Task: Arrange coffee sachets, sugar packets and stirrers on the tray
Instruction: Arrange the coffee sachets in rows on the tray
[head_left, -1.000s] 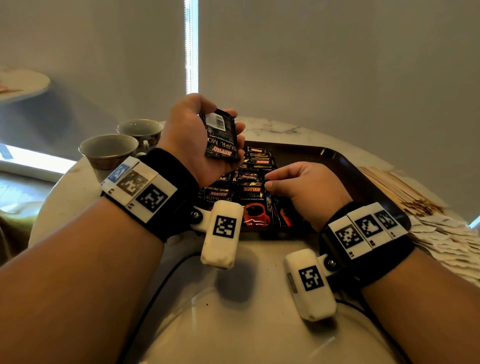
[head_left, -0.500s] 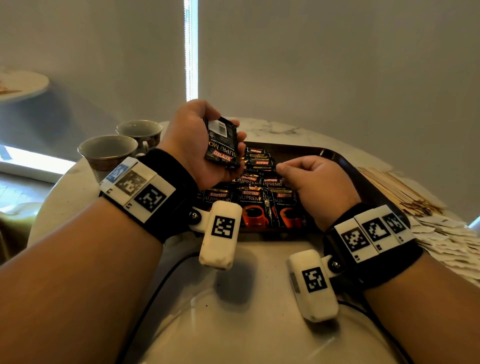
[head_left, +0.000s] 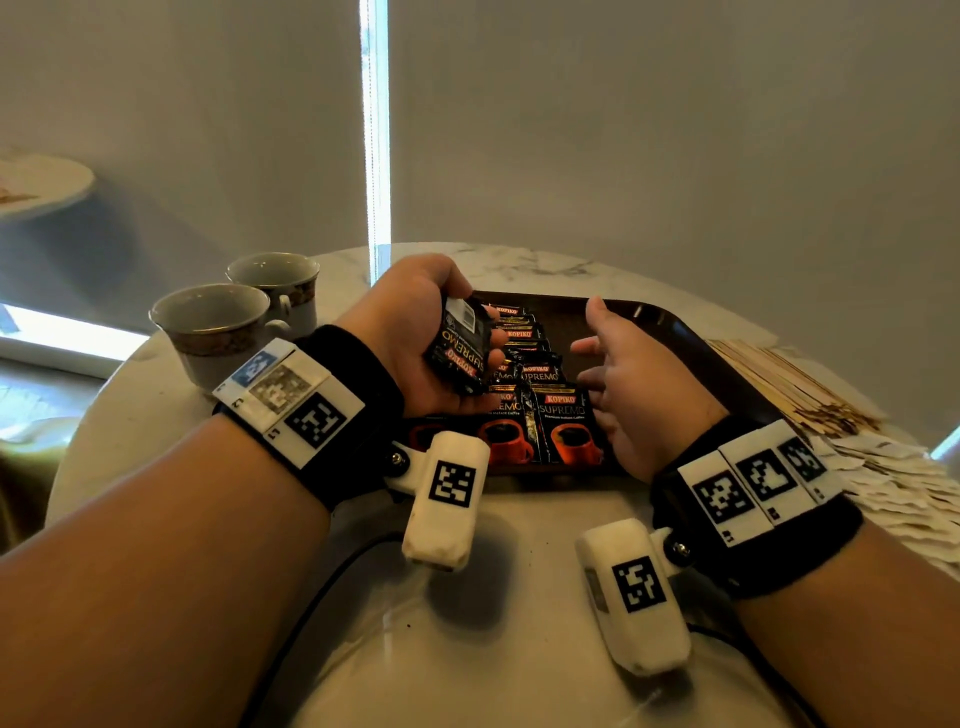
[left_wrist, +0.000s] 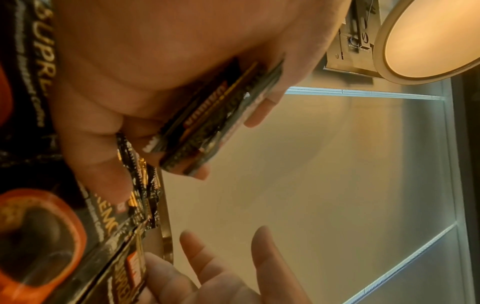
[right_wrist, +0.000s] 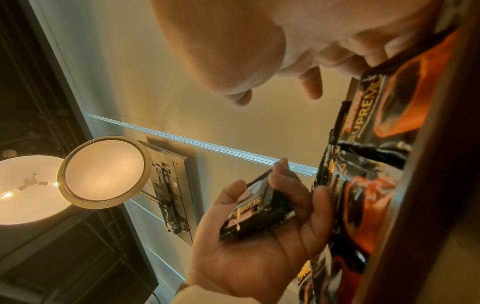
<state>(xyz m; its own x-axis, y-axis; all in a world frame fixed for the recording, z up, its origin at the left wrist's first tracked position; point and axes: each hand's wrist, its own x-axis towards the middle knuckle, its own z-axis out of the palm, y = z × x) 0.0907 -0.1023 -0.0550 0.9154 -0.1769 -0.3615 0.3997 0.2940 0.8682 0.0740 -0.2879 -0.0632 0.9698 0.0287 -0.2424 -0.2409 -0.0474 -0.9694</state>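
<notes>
Hands (head_left: 524, 374) palm-up over tray (head_left: 691, 338)

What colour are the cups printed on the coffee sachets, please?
Orange-red cups on black sachets; clearest in the head view.

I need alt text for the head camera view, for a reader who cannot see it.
A left hand grips a few black coffee sachets above a dark tray lined with more sachets, while the open right hand hovers beside them. Two teacups stand left; wooden stirrers lie right.
</notes>
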